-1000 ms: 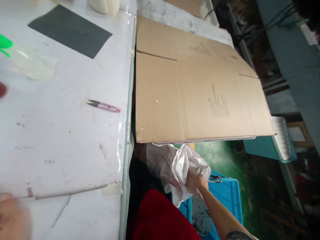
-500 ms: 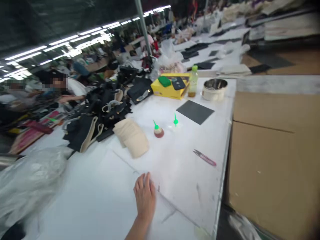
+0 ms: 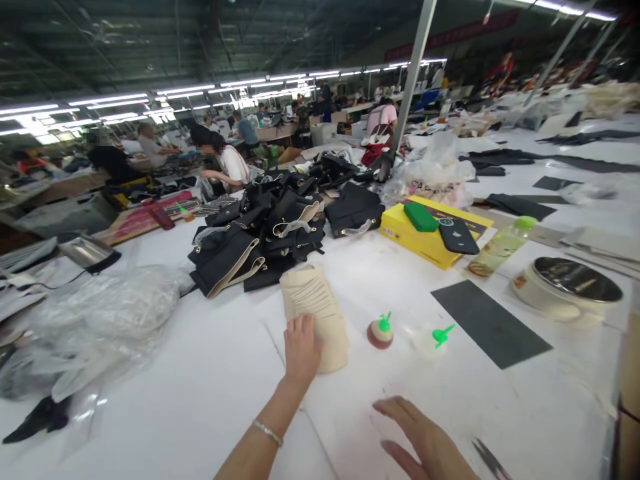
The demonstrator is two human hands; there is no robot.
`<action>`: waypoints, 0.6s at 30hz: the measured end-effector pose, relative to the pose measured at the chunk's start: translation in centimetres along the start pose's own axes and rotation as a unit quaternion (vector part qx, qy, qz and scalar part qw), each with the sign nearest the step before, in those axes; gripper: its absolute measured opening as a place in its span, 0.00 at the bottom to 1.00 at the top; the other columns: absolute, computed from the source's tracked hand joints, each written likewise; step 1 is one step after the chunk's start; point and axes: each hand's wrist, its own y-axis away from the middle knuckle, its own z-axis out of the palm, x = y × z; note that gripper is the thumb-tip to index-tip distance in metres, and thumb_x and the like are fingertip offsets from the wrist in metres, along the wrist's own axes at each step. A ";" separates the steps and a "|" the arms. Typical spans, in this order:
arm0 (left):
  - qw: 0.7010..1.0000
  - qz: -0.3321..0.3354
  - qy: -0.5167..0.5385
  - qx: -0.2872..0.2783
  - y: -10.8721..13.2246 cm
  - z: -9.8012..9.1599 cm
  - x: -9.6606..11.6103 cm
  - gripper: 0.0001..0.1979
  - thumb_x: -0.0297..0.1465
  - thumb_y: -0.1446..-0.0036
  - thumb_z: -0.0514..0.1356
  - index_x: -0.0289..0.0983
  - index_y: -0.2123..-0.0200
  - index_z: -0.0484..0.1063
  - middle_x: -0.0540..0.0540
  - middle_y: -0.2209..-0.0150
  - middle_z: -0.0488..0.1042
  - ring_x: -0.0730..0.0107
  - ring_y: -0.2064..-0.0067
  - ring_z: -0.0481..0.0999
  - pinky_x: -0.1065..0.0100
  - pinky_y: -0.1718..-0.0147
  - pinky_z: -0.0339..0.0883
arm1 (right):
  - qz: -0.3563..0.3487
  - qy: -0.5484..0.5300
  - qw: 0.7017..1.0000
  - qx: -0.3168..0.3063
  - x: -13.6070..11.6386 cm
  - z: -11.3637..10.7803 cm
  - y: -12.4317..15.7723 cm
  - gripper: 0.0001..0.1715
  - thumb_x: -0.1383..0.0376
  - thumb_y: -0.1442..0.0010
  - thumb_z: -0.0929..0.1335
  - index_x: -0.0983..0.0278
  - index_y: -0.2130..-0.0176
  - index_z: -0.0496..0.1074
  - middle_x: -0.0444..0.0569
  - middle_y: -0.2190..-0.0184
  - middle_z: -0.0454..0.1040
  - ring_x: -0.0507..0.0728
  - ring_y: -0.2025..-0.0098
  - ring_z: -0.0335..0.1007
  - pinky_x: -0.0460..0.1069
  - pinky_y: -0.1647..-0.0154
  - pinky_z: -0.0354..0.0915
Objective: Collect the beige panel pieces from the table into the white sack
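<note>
My left hand point(image 3: 302, 347), with a bracelet on its wrist, rests on the near left part of a stack of beige fabric pieces point(image 3: 327, 313). Its fingers are curled onto the stack, and the fingertips are partly hidden. The upper pieces lie fanned in narrow overlapping rows. Lower right, my right hand point(image 3: 420, 437) hovers over the white table with thumb and fingers apart, holding nothing. Thread snips point(image 3: 490, 459) lie beside it, cut off by the frame's bottom. Two small squeeze bottles with green nozzles, one reddish-brown point(image 3: 380, 335) and one clear point(image 3: 425, 340), stand right of the stack.
Black bags point(image 3: 280, 227) are heaped beyond the stack. Clear plastic point(image 3: 100, 327) covers the left side. At right are a dark grey sheet point(image 3: 490, 323), a yellow box point(image 3: 420, 243) with a phone on it, a drink bottle point(image 3: 505, 247) and a round pot point(image 3: 550, 293). Co-workers sit farther back.
The view has swung left. My left hand has moved from the bare table onto the beige pieces, which now look more fanned. My right hand has come into view near the snips.
</note>
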 end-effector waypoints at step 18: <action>0.987 -0.054 0.126 -0.083 -1.0 0.1 0.2 0.11 0.22 0.50 0.61 0.38 0.65 0.62 0.50 0.65 0.68 0.62 0.58 0.67 0.56 0.53 0.56 | -0.138 0.152 0.977 -0.067 -1.7 -0.5 -21.1 0.23 0.71 0.52 0.76 0.62 0.59 0.65 0.51 0.50 0.66 0.64 0.44 0.57 0.63 0.39 0.49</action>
